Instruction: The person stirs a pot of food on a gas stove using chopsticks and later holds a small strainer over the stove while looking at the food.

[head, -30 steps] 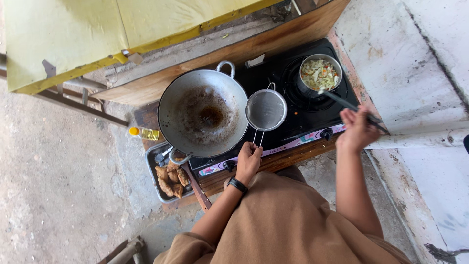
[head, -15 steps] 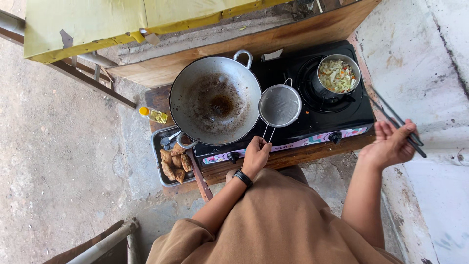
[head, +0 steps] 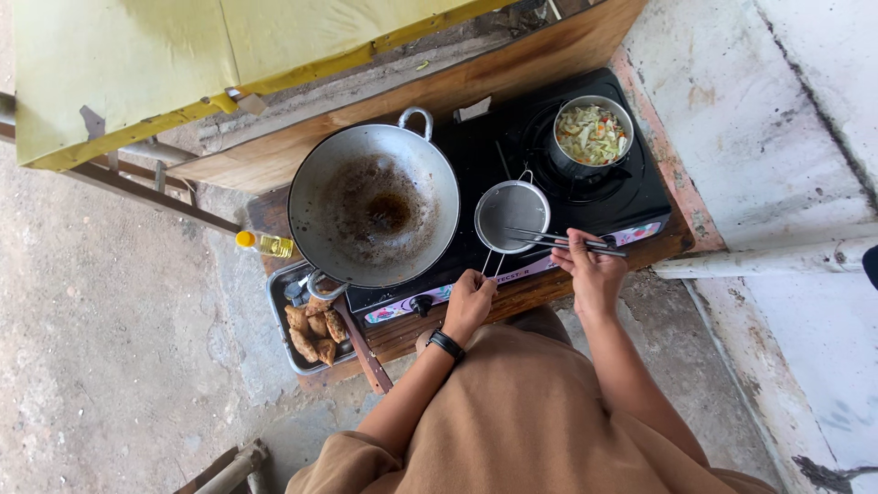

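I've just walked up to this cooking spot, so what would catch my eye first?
The big blackened wok on the stove's left burner, then the small pot of chopped vegetables at the back right. Between them, the right hand holds dark chopsticks over a mesh strainer.

a small clear plastic bottle (head: 265,244) of yellow oil with a yellow cap lies on its side at the left, just beside the big pan's rim and on the far side of the tray. along the near front edge of the stove runs a long narrow label strip (head: 512,272), pale pink and white with small print, from under the pan on the left to the right corner. no signs or screens show.
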